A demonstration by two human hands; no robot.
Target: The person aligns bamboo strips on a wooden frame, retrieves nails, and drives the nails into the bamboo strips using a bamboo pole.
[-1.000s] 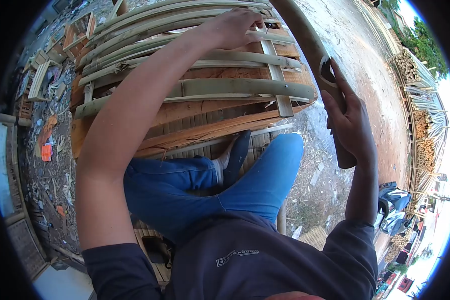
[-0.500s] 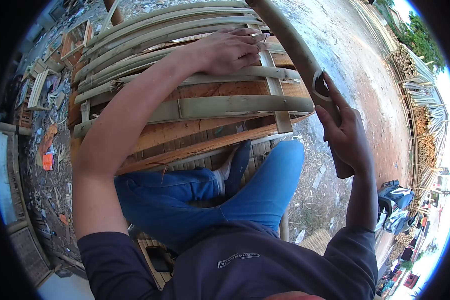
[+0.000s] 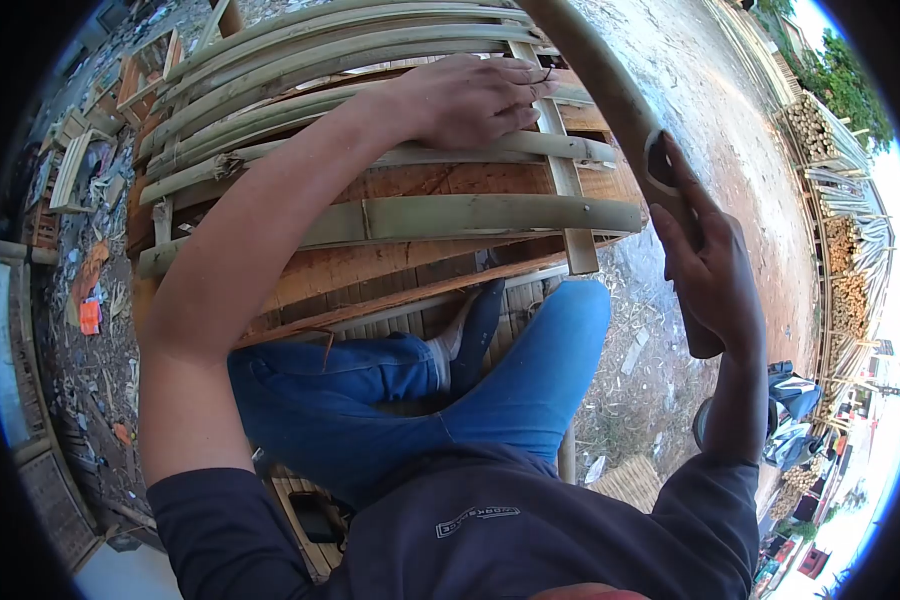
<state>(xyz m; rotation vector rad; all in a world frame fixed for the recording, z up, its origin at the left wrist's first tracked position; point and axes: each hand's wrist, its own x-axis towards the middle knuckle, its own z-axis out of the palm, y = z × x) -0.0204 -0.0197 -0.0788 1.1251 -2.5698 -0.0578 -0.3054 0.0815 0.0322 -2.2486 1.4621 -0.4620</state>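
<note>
My left hand [image 3: 480, 100] is closed, its fingertips pinching a thin dark nail [image 3: 547, 76] over a crosspiece [image 3: 562, 180] of the bamboo slat panel. The hand rests against the slats. Several split bamboo slats [image 3: 450, 217] lie side by side over the crosspiece. To the right, my right hand [image 3: 712, 265] is wrapped round the lower part of a thick brown pole [image 3: 600, 85] that looks like bamboo, index finger stretched along it. Near that finger a dark oval hole [image 3: 660, 160] with a pale rim shows. The pole's upper end is out of view.
Reddish wooden boards [image 3: 390, 265] support the slats, just beyond my bent legs [image 3: 510, 390]. Scraps litter the ground [image 3: 105, 350] at the left, near wooden frames [image 3: 75, 170]. Bamboo stacks [image 3: 848, 265] and a parked motorbike [image 3: 795, 400] stand at the right.
My right hand and the pole have shifted slightly to the right. The slat panel and my left hand, still pinching the nail, also sit a little further right.
</note>
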